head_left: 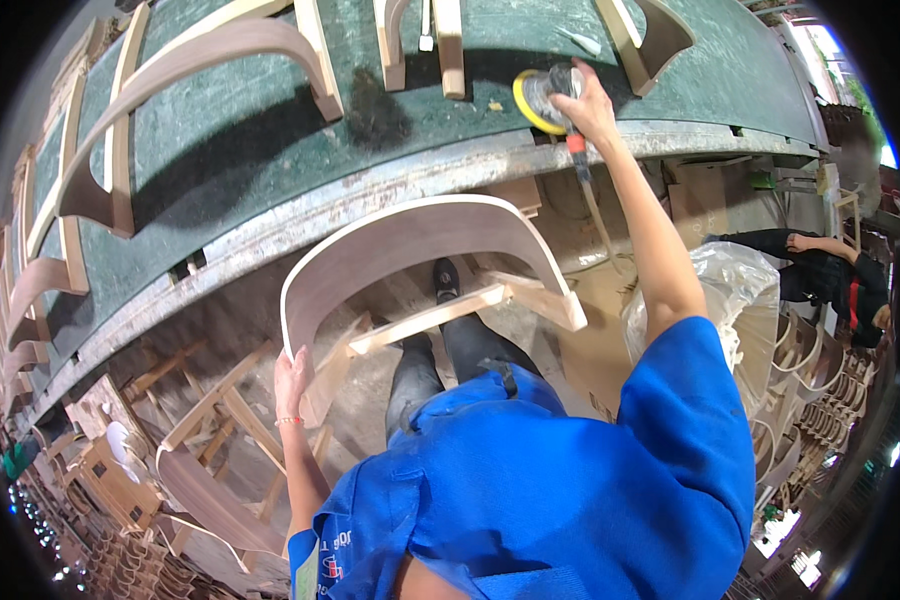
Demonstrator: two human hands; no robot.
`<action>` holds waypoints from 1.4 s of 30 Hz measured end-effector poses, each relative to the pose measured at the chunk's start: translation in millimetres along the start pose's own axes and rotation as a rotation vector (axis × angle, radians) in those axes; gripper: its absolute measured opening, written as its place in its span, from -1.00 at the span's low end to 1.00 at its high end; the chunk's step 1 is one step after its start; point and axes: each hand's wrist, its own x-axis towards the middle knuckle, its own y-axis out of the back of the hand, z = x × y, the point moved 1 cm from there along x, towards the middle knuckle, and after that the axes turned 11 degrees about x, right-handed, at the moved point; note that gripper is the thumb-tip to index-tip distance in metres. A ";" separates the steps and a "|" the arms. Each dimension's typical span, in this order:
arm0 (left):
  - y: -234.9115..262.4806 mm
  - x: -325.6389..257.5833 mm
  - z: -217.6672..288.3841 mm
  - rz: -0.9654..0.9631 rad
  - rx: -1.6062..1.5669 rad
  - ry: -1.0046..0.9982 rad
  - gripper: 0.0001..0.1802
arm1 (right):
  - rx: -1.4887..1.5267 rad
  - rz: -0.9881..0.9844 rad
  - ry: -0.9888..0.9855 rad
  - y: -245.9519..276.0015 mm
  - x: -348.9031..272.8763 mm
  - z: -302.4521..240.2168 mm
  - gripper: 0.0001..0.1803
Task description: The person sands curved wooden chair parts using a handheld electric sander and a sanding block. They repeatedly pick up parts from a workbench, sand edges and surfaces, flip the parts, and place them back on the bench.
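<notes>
My left hand (291, 382) is closed round the lower left end of a curved wooden chair back (390, 240). This piece, with legs and a pale crossbar (432, 318) joined to it, is held in front of my legs, below the bench edge. My right hand (592, 108) grips a round orbital sander (542, 98) with a yellow-edged pad, over the front part of the green bench. The sander is tipped, its pad turned to the left and away from the chair back. A hose (598, 215) hangs down from its red fitting.
Several curved chair frames (220, 45) stand on the green benchtop (250, 165). A metal edge (370, 195) runs along the bench front. More frames (215, 495) lie on the floor at left. A plastic-wrapped bundle (715, 300) stands at right, with another person (835, 275) beyond it.
</notes>
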 end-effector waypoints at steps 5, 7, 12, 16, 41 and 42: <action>-2.0 15.5 27.8 -0.235 -0.409 0.409 -0.63 | 0.196 0.138 -0.011 10.4 -18.7 29.6 -0.44; 5.2 -0.7 15.9 -0.207 -0.422 0.450 -0.61 | 0.306 -0.056 -0.308 2.1 -77.7 18.1 -0.82; -6.8 -22.5 20.4 -0.210 -0.541 0.402 -0.59 | 0.626 -0.585 -0.717 -9.9 -278.9 55.4 -0.36; -11.3 -43.1 22.9 -0.297 -0.564 0.409 -0.57 | 0.966 -0.652 -1.104 -12.4 -307.2 69.6 -0.24; 288.3 -249.4 239.2 -1.126 -0.902 -0.548 -0.15 | 0.731 -0.112 -0.235 429.5 -407.2 -422.8 -0.21; 278.4 -243.2 251.9 -1.197 -0.932 -0.647 -0.14 | 0.707 -0.096 -0.248 442.8 -422.6 -448.9 -0.19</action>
